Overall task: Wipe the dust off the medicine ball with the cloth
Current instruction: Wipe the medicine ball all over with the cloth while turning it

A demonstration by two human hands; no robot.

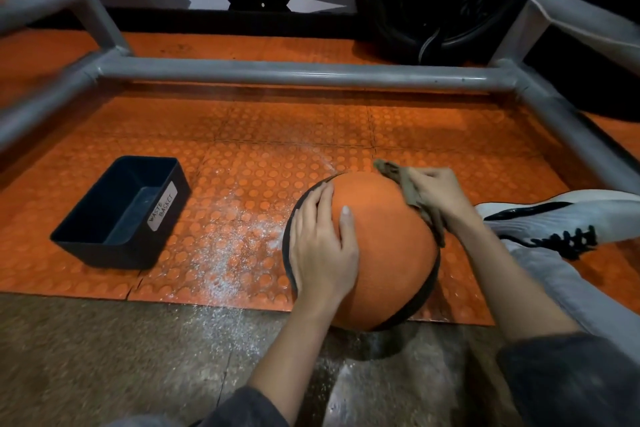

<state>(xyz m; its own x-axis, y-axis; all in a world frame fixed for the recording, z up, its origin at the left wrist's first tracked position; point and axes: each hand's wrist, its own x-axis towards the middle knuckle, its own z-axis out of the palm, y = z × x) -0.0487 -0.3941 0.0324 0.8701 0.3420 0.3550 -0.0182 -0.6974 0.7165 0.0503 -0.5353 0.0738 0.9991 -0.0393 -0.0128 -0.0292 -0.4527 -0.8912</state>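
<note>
Ball first: large orange textured medicine ball with black seam bands (384, 253), resting at the near edge of the orange studded rubber floor mat (277, 135), partly overhanging the bare speckled concrete floor (104, 357) nearer the camera.

Left hand (320, 243) lies flat and open on the ball's left upper side, fingers spread, thumb toward the top; it presses rather than clamps.

Right hand (440, 194) is closed on a crumpled olive-brown cloth (412, 191), pressing it against the ball's upper right curve. One end of the cloth sticks out beyond the fingers at the far side; another trails down along the black band. The two hands are apart, on opposite sides of the ball.

White dust (225, 253) is scattered over the mat just left of the ball and spills onto the concrete.

Black rectangular plastic bin labelled "WASTE BASKET" (121, 215) sits well apart to the left, on the mat near its front edge, open mat between it and the ball.

Grey metal tube frame (294, 73) bounds the mat at the far side and both flanks; open mat lies between ball and far bar.

White sneaker with black laces (561, 215) rests on the mat near the ball's right.
</note>
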